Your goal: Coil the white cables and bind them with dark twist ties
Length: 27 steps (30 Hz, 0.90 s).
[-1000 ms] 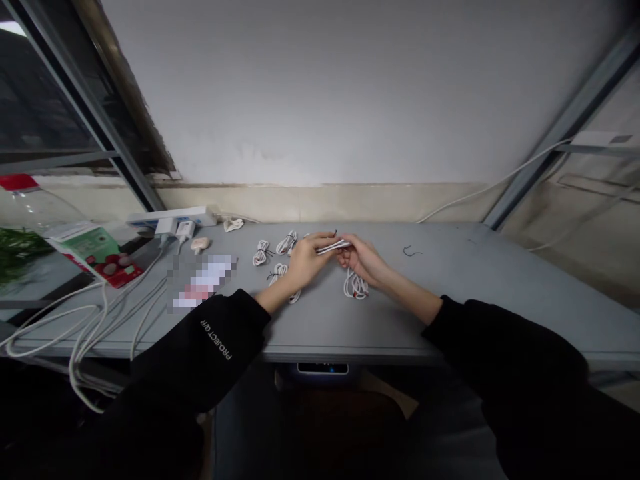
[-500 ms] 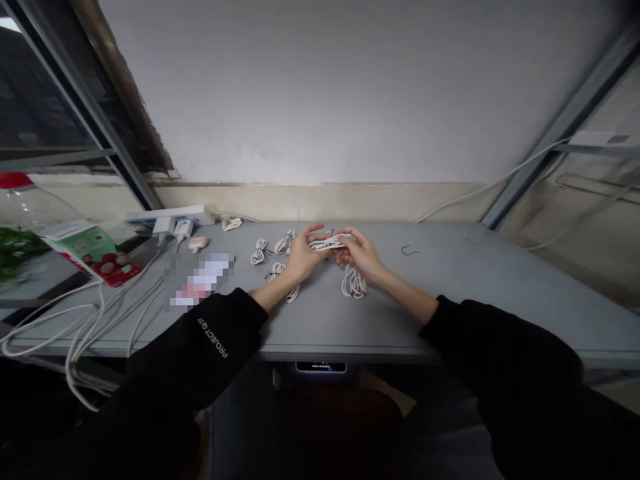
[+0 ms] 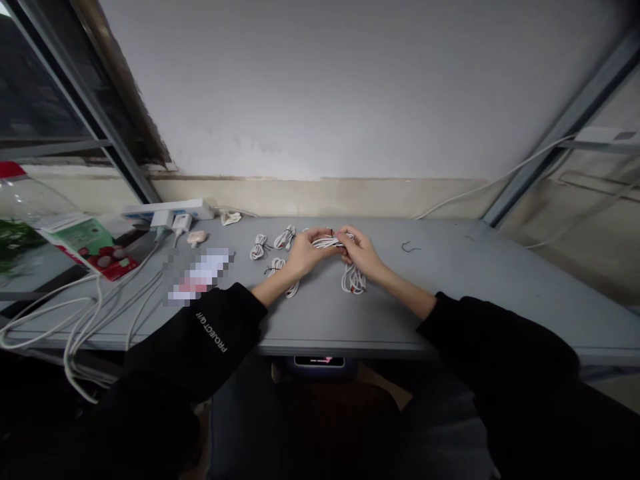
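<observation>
Between my two hands, above the grey desk, is a folded white cable (image 3: pixel 327 243) with a dark tie at its upper side. My left hand (image 3: pixel 306 256) is closed around its left end. My right hand (image 3: pixel 361 253) pinches the right end, fingertips close to the tie. Just below my right hand lies a loose white cable coil (image 3: pixel 354 280) with a red spot. Left of my left hand are tied white cable bundles, one at the far left (image 3: pixel 259 247), another behind (image 3: pixel 285 237). A further bundle (image 3: pixel 277 267) is partly hidden by my left wrist.
A black twist tie (image 3: pixel 411 247) lies to the right. On the left are a blurred-out flat object (image 3: pixel 203 275), an earphone case (image 3: pixel 197 237), a power strip (image 3: pixel 190 209) with chargers, a red-green packet (image 3: pixel 97 250) and trailing white cables (image 3: pixel 80 313).
My left fingers have closed in around the cable, and my right fingertips have shifted toward the tie. The view has tilted slightly.
</observation>
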{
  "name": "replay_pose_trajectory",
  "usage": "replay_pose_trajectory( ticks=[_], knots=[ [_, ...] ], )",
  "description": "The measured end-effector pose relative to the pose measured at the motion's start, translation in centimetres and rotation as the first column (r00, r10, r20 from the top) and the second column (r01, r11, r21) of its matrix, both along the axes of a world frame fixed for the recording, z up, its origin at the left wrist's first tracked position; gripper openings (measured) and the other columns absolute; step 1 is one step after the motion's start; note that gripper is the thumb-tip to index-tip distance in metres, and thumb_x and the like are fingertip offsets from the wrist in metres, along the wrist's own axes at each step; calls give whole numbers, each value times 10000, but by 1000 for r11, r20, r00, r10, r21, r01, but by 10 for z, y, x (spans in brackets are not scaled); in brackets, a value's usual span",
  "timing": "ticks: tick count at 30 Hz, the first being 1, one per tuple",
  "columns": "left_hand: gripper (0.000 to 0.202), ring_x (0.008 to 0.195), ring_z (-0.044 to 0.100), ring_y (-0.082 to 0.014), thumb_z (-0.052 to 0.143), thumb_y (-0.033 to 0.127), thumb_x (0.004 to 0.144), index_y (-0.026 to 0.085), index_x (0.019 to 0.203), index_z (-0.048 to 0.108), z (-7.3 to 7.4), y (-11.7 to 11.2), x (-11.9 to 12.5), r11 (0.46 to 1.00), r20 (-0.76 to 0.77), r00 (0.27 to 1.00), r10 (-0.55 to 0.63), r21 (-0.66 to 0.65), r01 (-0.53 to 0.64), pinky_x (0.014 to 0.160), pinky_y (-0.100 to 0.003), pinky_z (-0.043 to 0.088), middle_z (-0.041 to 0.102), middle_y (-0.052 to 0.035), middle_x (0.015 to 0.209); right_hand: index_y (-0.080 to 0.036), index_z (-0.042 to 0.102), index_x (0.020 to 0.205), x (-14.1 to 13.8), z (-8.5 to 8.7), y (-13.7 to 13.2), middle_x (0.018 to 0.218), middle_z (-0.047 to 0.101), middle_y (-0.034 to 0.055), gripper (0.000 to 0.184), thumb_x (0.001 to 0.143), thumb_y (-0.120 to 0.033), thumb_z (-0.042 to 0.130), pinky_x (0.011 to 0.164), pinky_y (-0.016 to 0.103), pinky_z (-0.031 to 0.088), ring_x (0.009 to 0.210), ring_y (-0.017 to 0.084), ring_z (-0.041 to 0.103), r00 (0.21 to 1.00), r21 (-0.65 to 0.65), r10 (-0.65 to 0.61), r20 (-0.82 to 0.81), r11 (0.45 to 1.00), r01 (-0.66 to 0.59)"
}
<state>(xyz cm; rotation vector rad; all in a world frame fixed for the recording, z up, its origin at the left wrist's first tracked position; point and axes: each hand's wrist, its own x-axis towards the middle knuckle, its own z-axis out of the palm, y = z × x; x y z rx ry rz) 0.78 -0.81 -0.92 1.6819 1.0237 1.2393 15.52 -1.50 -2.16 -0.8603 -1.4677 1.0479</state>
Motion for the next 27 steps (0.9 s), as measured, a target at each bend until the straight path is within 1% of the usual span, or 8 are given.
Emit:
replay_pose_trajectory(
  ticks=[5,9,13,18,22,27],
  knots=[
    [344,948,687,-219,827,213,627,126,937,705,0,-2,0,999,-9,1000,-1,34,1,906,-376,503,745,-108,1007,-228,465,718,2,2,4,461,373,-102,435,726,-592,702,363,188,162,352,41,275,997,-54,59,-50,997,-61],
    [310,934,688,-213,824,220,628,131,903,713,0,-3,0,999,-6,1000,28,44,-28,913,-380,498,750,-99,992,-229,453,734,4,2,4,439,381,-105,389,780,-549,668,363,184,160,333,42,274,995,-107,102,-23,989,-104],
    [264,913,689,-205,822,211,628,147,863,720,1,-5,1,997,-25,998,51,58,-49,896,-369,500,756,-79,956,-229,449,717,4,1,3,403,342,-109,355,821,-513,636,351,192,153,312,48,256,995,-143,96,-9,985,-96],
    [197,872,692,-195,803,206,656,166,832,725,2,-6,-1,991,-51,997,52,128,-45,866,-358,506,759,-65,901,-231,457,717,3,2,3,396,275,-120,302,859,-451,606,349,198,139,316,50,215,996,-203,90,-25,975,-93],
    [139,841,691,-186,796,220,669,195,782,719,2,-7,-1,983,-47,997,56,178,-46,847,-355,512,760,-37,865,-228,474,730,3,2,2,389,271,-119,290,870,-456,585,344,202,125,315,56,215,993,-177,116,-20,977,-118],
    [115,820,688,-184,793,211,678,188,742,700,2,-7,-1,975,-55,996,76,211,-63,837,-355,512,753,-42,842,-229,460,728,2,3,1,409,307,-114,326,857,-495,598,339,206,134,311,51,232,994,-151,104,-28,983,-107]
  ],
)
